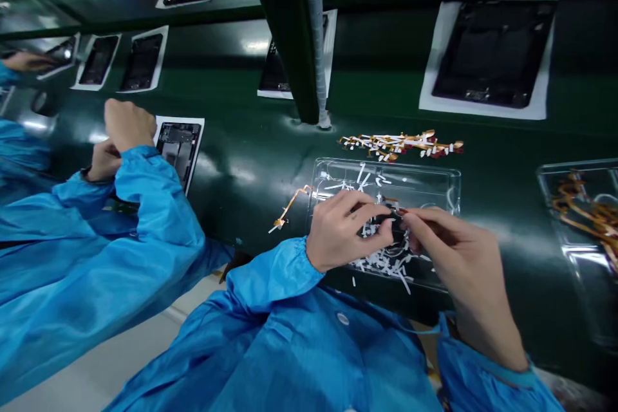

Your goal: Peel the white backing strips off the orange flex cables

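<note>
My left hand (348,230) and my right hand (456,257) meet over a clear plastic tray (434,178). Between the right thumb and fingers I pinch a small orange flex cable (392,200), mostly covered by the fingers. My left thumb and index finger are curled close together beside it; what lies between their tips is too small to make out. Scattered white strips (386,264) lie in the tray under the hands. A single flex cable (291,207) rests on the green bench left of the tray, and a pile of flex cables (403,143) lies behind it.
Another clear tray (560,170) with flex cables stands at the right. A dark post (290,32) with a wrapped conduit rises from the bench. Black device housings (495,51) on white sheets line the back. At left, a co-worker's hands (126,125) are near another housing (179,148).
</note>
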Action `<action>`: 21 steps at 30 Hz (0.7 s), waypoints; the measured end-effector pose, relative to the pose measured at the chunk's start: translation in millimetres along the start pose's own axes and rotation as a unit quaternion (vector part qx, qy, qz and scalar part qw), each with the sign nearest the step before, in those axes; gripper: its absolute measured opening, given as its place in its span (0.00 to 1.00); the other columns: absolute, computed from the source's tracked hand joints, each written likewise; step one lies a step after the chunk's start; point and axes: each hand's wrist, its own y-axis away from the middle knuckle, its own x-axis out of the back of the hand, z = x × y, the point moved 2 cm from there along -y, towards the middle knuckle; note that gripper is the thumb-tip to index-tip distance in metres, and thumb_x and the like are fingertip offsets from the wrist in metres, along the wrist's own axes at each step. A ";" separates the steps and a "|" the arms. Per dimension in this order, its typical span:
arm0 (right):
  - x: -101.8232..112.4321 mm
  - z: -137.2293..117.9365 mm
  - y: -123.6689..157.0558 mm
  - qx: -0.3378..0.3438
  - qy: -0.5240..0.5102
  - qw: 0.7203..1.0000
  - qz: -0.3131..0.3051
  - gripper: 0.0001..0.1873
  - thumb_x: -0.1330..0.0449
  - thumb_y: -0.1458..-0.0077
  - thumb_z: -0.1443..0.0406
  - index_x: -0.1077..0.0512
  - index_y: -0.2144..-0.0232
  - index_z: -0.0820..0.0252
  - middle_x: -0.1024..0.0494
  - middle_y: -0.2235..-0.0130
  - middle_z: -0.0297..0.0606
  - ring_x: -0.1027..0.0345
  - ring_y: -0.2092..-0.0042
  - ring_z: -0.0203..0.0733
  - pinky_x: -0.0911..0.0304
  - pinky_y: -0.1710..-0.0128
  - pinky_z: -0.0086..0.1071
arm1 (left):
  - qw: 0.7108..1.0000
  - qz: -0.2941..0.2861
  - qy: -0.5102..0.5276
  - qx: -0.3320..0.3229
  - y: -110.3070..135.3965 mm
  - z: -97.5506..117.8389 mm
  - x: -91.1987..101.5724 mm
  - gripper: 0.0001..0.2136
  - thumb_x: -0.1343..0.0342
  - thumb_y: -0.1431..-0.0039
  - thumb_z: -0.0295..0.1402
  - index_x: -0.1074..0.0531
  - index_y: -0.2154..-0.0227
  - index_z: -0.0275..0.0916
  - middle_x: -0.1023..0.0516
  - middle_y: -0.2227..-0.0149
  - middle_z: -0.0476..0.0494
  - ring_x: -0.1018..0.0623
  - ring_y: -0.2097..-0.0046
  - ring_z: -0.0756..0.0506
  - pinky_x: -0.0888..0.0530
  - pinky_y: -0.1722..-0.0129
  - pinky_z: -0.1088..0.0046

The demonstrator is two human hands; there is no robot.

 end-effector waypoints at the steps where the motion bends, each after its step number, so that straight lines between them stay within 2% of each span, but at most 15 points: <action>1: -1.1 -0.5 0.4 -0.004 -0.007 1.000 -0.002 0.12 0.35 0.40 0.53 0.19 0.62 0.53 0.28 0.75 0.31 0.35 0.74 0.35 0.36 0.74 0.29 | 1.000 0.009 -0.014 -0.015 -0.8 0.4 -1.4 0.05 0.40 0.38 0.31 0.21 0.63 0.38 0.20 0.66 0.47 0.21 0.65 0.50 0.22 0.63 0.74; 5: -3.8 -1.1 1.5 0.005 -0.016 1.000 -0.015 0.11 0.36 0.39 0.55 0.19 0.59 0.52 0.28 0.74 0.31 0.34 0.73 0.35 0.37 0.74 0.30 | 0.998 0.005 -0.050 -0.044 -1.6 -0.9 -6.6 0.04 0.38 0.36 0.32 0.21 0.61 0.40 0.19 0.66 0.49 0.21 0.65 0.51 0.23 0.63 0.75; 8: -4.0 -2.3 1.0 0.042 0.008 0.999 -0.021 0.10 0.37 0.37 0.56 0.20 0.58 0.52 0.28 0.73 0.31 0.34 0.72 0.35 0.37 0.73 0.31 | 0.997 -0.003 -0.061 -0.047 0.4 0.0 -8.1 0.04 0.38 0.36 0.31 0.21 0.60 0.40 0.18 0.65 0.49 0.21 0.65 0.50 0.24 0.63 0.73; 11: -3.7 -2.9 -0.9 0.083 0.054 0.995 -0.025 0.10 0.38 0.35 0.57 0.20 0.58 0.52 0.26 0.71 0.31 0.33 0.70 0.35 0.37 0.70 0.32 | 0.997 -0.034 -0.066 -0.036 1.3 1.1 -8.8 0.05 0.41 0.34 0.30 0.21 0.59 0.40 0.17 0.64 0.49 0.20 0.64 0.50 0.24 0.63 0.73; 16: -0.1 -2.6 -3.8 0.140 0.141 0.978 -0.062 0.09 0.42 0.33 0.59 0.23 0.59 0.54 0.23 0.64 0.33 0.31 0.65 0.37 0.37 0.65 0.33 | 0.992 -0.120 0.032 0.010 -3.7 -8.4 -5.4 0.07 0.42 0.32 0.32 0.19 0.60 0.38 0.18 0.64 0.48 0.20 0.62 0.51 0.23 0.62 0.75; 19: 3.7 -3.7 -3.4 0.160 0.165 0.968 -0.097 0.09 0.43 0.31 0.60 0.24 0.58 0.53 0.22 0.62 0.33 0.29 0.62 0.37 0.37 0.64 0.33 | 0.973 -0.199 0.116 0.032 -8.7 -17.4 -0.4 0.07 0.42 0.32 0.33 0.19 0.59 0.38 0.18 0.62 0.47 0.20 0.61 0.51 0.23 0.60 0.75; 21: 4.8 -4.5 -2.7 0.161 0.167 0.965 -0.125 0.08 0.44 0.31 0.60 0.25 0.58 0.53 0.22 0.61 0.33 0.28 0.60 0.37 0.37 0.63 0.32 | 0.960 -0.244 0.134 0.030 -11.1 -20.7 2.4 0.07 0.42 0.32 0.33 0.19 0.60 0.38 0.18 0.62 0.47 0.20 0.61 0.51 0.24 0.61 0.76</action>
